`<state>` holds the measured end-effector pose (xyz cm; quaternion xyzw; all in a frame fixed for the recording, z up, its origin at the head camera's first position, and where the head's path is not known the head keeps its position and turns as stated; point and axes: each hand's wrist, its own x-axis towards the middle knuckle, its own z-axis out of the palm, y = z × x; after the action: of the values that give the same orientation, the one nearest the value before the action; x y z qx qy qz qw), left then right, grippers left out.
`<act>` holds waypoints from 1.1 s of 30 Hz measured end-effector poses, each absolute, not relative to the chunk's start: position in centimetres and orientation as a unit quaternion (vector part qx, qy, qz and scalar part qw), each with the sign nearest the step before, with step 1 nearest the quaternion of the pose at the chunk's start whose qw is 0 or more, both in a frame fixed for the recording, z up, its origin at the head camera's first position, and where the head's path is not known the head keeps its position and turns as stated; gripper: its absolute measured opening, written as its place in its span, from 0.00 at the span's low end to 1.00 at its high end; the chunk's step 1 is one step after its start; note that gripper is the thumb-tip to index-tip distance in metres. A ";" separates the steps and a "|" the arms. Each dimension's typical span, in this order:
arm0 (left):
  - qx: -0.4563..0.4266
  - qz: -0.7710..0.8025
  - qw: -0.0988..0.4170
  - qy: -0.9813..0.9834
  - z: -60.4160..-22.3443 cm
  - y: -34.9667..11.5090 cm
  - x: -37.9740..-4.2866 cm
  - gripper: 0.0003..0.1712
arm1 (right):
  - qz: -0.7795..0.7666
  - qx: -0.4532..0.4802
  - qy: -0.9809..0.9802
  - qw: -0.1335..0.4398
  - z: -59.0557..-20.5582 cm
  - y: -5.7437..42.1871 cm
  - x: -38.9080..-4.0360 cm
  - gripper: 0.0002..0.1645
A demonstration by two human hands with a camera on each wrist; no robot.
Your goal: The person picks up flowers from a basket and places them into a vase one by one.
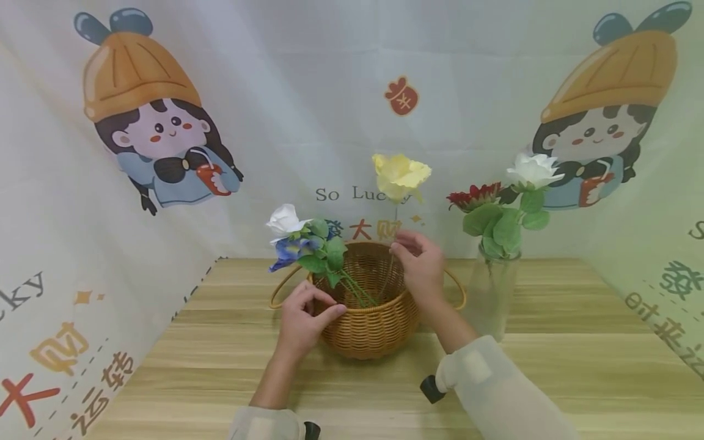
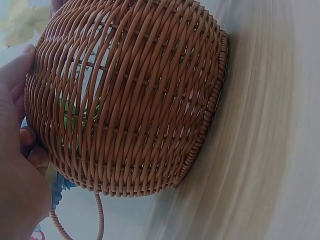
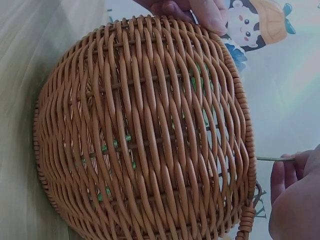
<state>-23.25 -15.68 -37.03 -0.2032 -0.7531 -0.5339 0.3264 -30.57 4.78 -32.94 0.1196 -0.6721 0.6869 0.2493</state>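
Observation:
A brown wicker basket (image 1: pixel 370 335) stands upright on the table, a handle at each side. My left hand (image 1: pixel 305 315) grips its near left rim with thumb and fingers; the left wrist view shows these fingers on the rim too. Above the right side of the basket my right hand (image 1: pixel 425 269) pinches the thin stem (image 3: pixel 274 158) of a yellow flower (image 1: pixel 403 175). That stem runs down into the basket; its lower end is hard to make out. Leaning left out of the basket are a white rose (image 1: pixel 285 221) and a blue flower (image 1: pixel 294 250) with green leaves.
Right of the basket, a clear glass vase (image 1: pixel 497 305) holds a red flower (image 1: pixel 474 197) and a white rose (image 1: pixel 532 170) with leaves. A printed cloth (image 1: pixel 308 110) hangs behind the wooden table (image 1: pixel 220 360) and along both its sides.

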 end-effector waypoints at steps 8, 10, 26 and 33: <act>-0.198 -0.537 0.325 -0.753 -37.2 -16.1 -23.1 0.10 | 0.712 0.094 -0.638 0.279 -32.2 5.2 -30.0 0.11; -0.198 -0.538 0.323 -0.753 -37.2 -16.1 -23.1 0.10 | 0.715 0.096 -0.627 0.293 -31.7 5.5 -29.9 0.11; -0.204 -0.541 0.318 -0.751 -36.7 -15.7 -23.0 0.10 | 0.688 0.177 -0.567 0.417 -27.2 10.5 -29.1 0.11; -0.202 -0.540 0.321 -0.751 -36.8 -15.7 -23.0 0.10 | 0.672 0.136 -0.583 0.436 -26.6 12.6 -28.9 0.11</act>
<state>-23.01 -15.68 -36.85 -0.2020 -0.7515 -0.5401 0.3206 -28.94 12.60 -26.59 0.1359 -0.5825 0.6723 0.4361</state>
